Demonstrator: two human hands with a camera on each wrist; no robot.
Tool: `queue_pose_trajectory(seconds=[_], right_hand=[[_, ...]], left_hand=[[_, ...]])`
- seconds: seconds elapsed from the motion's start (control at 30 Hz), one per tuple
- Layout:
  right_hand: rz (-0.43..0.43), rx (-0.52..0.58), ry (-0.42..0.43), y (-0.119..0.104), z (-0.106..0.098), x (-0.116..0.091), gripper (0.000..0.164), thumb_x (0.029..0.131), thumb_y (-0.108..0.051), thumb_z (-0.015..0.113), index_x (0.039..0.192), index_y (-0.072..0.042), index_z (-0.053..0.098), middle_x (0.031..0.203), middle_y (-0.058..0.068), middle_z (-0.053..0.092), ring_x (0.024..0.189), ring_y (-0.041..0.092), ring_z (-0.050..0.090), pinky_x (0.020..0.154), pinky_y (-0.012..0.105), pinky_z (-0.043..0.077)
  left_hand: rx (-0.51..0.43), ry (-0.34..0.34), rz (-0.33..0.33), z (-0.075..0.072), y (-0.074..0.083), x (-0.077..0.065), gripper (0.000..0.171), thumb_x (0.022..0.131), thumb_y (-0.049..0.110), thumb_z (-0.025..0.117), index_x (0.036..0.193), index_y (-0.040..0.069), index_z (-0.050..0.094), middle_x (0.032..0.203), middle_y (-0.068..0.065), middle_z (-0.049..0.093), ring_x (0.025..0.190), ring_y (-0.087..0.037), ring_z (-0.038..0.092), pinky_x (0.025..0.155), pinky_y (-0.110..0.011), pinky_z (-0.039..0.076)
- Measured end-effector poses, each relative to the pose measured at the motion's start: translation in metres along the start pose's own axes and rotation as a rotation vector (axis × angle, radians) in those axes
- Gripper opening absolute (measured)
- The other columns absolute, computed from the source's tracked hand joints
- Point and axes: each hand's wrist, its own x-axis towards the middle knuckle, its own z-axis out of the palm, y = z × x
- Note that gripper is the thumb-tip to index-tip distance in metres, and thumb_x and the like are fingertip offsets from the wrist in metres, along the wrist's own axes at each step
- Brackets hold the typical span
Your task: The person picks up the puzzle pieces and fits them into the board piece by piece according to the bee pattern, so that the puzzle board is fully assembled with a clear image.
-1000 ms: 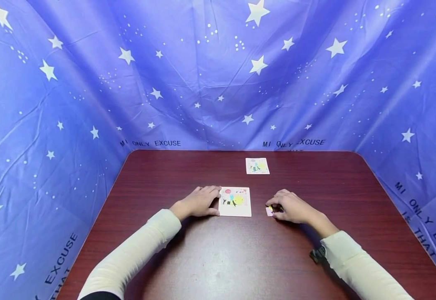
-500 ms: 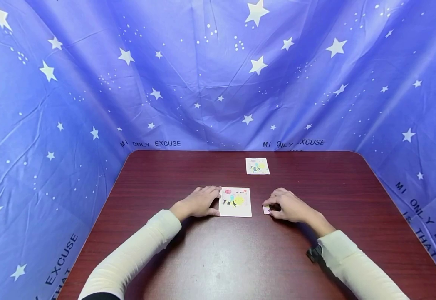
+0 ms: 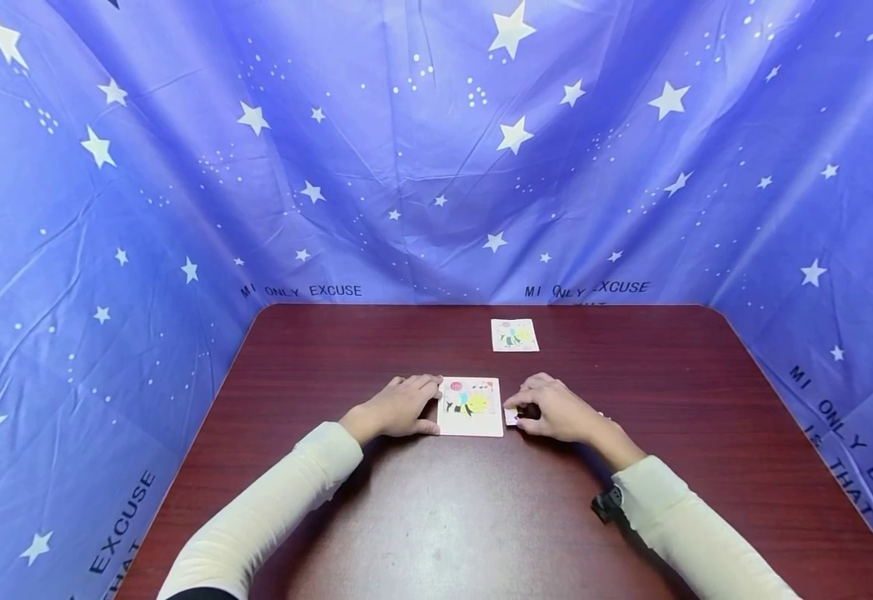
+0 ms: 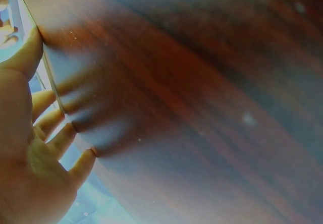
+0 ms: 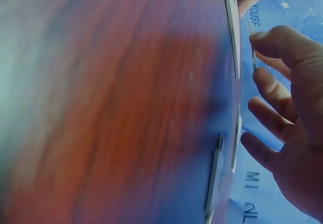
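A square white puzzle board (image 3: 470,428) with a yellow bee picture lies flat on the table. My left hand (image 3: 397,406) rests at its left side, thumb and fingertips touching that edge; the left wrist view shows the fingers (image 4: 81,167) spread along it. Just off the board's right edge, my right hand (image 3: 559,410) pinches a small, light puzzle piece (image 3: 511,416) between thumb and fingers. The right wrist view shows this piece (image 5: 254,60) edge-on, the other fingers loosely bent. My fingers hide part of the piece's print.
Behind the board lies a paper card (image 3: 515,335) with the same bee picture. In the right wrist view, a thin flat piece (image 5: 215,176) lies on the table below the right hand. Star-printed blue cloth (image 3: 436,167) surrounds the dark red table (image 3: 376,333).
My right hand has moved left with the puzzle piece, from a gap away to right beside the board. My left hand and the board have stayed in place.
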Motion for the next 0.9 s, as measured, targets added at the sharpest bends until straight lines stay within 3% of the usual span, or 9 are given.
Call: queue_pose_trajectory(seconds=[0.43, 0.67, 0.9], right_hand=[[0.050, -0.052, -0.015, -0.025, 0.009, 0.033, 0.028, 0.078, -0.025, 0.077, 0.106, -0.021, 0.079, 0.097, -0.003, 0.072, 0.101, 0.024, 0.062, 0.082, 0.045, 0.050], [0.051, -0.026, -0.055, -0.038, 0.017, 0.048, 0.030, 0.080, -0.025, 0.075, 0.109, -0.021, 0.079, 0.105, -0.002, 0.074, 0.106, 0.023, 0.061, 0.087, 0.045, 0.049], [0.051, -0.050, -0.103, -0.047, 0.027, 0.058, 0.030, 0.081, -0.027, 0.075, 0.110, -0.023, 0.079, 0.100, -0.004, 0.072, 0.103, 0.021, 0.061, 0.085, 0.042, 0.049]], left_hand=[[-0.001, 0.004, -0.004, -0.001, 0.001, 0.000, 0.067, 0.090, 0.057, 0.068, 0.139, 0.013, 0.055, 0.159, -0.007, 0.043, 0.144, -0.027, 0.045, 0.110, -0.050, 0.042], [-0.015, -0.007, -0.004, -0.003, 0.002, -0.001, 0.067, 0.091, 0.057, 0.067, 0.139, 0.013, 0.055, 0.159, -0.007, 0.043, 0.145, -0.028, 0.044, 0.111, -0.051, 0.041], [-0.006, -0.012, -0.009, -0.003, 0.002, 0.000, 0.067, 0.091, 0.058, 0.066, 0.139, 0.013, 0.055, 0.160, -0.007, 0.042, 0.146, -0.027, 0.043, 0.111, -0.051, 0.041]])
